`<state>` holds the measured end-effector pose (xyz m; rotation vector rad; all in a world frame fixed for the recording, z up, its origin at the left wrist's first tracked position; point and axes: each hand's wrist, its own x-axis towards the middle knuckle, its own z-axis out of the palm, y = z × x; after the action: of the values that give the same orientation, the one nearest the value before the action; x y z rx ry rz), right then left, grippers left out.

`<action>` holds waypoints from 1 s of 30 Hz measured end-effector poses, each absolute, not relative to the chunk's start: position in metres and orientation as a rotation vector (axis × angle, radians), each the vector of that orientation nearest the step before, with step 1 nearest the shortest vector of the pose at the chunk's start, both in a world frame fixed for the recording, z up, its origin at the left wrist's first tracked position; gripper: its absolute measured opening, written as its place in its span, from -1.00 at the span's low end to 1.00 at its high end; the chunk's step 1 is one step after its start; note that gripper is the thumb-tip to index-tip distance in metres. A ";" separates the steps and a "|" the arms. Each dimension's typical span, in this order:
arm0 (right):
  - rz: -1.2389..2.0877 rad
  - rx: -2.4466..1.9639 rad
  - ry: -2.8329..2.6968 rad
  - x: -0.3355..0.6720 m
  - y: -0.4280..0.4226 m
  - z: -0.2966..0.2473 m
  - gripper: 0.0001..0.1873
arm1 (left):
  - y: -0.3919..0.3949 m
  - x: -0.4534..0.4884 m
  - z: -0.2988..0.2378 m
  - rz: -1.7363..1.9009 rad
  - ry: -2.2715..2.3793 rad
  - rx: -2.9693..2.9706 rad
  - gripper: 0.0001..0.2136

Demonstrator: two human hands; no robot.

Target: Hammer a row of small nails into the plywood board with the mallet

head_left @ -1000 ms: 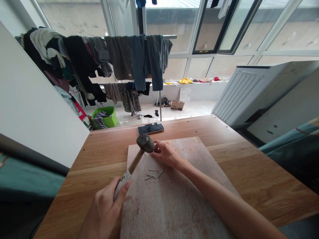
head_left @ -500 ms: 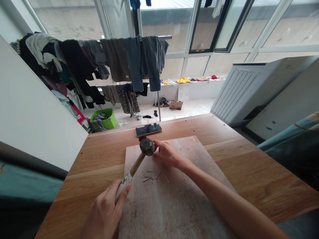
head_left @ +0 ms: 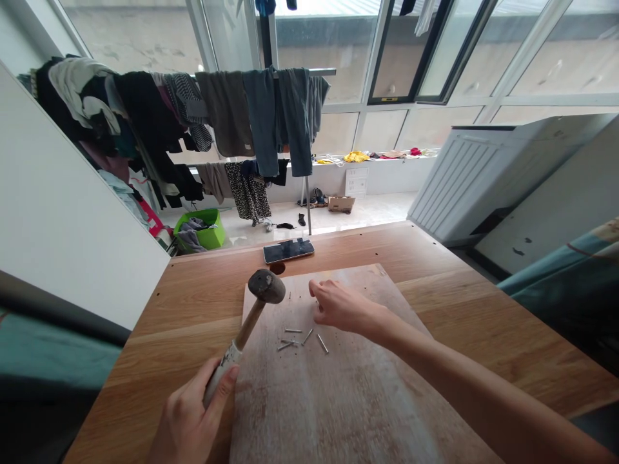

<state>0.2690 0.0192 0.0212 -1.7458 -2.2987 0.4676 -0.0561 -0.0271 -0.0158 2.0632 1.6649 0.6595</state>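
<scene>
Lower left, the left hand (head_left: 192, 407) grips a grey-headed, wooden-handled hammer (head_left: 249, 322) — a stray swing could bruise the right hand (head_left: 344, 305), centre, curled, contents unclear.

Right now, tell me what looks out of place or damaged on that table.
The phone looks out of place, lying on the table just beyond the board, near the hammer in the left hand. The board's surface looks scuffed and patchy. Several nails lie loose on it at mixed angles.
</scene>
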 end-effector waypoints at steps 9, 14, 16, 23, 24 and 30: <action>0.550 -1.568 -2.079 0.264 0.045 -0.003 -0.82 | -0.035 -0.047 -0.014 0.791 1.659 1.981 -0.56; 0.564 -1.478 -1.914 0.264 0.048 -0.020 -0.87 | -0.035 -0.050 -0.017 0.784 1.660 1.965 -0.58; 0.572 -1.451 -1.884 0.264 0.046 -0.025 -0.87 | -0.034 -0.050 -0.020 0.787 1.652 1.967 -0.59; 0.600 -1.381 -1.880 0.263 0.044 -0.025 -0.86 | -0.032 -0.043 -0.019 0.766 1.623 1.972 -0.58; 0.604 -1.378 -1.880 0.263 0.044 -0.025 -0.85 | -0.031 -0.042 -0.017 0.768 1.619 1.971 -0.58; 0.665 -1.364 -1.833 0.264 0.044 -0.029 -0.81 | -0.028 -0.030 -0.004 0.756 1.608 1.968 -0.55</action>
<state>0.2642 0.0440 -0.0292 -1.3640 -1.8332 0.6653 -0.0304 -0.0280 -0.0044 1.9682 1.6081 0.7564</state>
